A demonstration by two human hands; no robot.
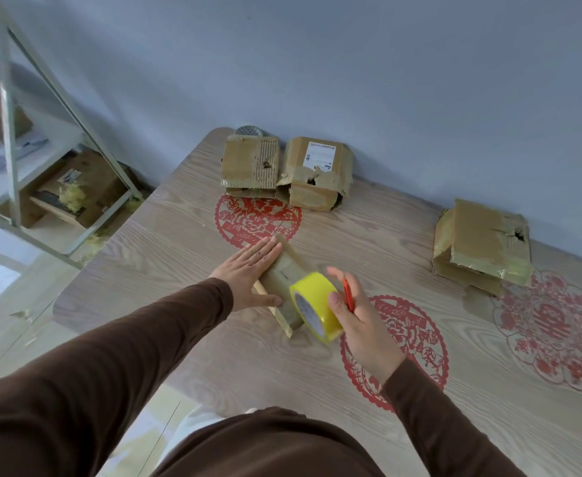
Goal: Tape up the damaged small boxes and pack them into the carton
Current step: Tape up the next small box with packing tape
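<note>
At the far left stands a pale metal shelving rack (10, 139) with worn cardboard boxes on its lower shelves. On the light wood-grain table (165, 242) the left hand (248, 270) lies flat, fingers straight, pressing on a small flat brown cardboard box (284, 280) near the table's middle. Against the wall behind sit a torn brown box with exposed corrugation (250, 163) and, just beside it, a punctured brown box with a white label (317, 173). The right hand (361, 318) holds a yellow roll of packing tape (317, 306) at the box's near end, with a thin red tool (348, 295) between its fingers. Far right rests a crumpled taped brown box (482, 246).
</note>
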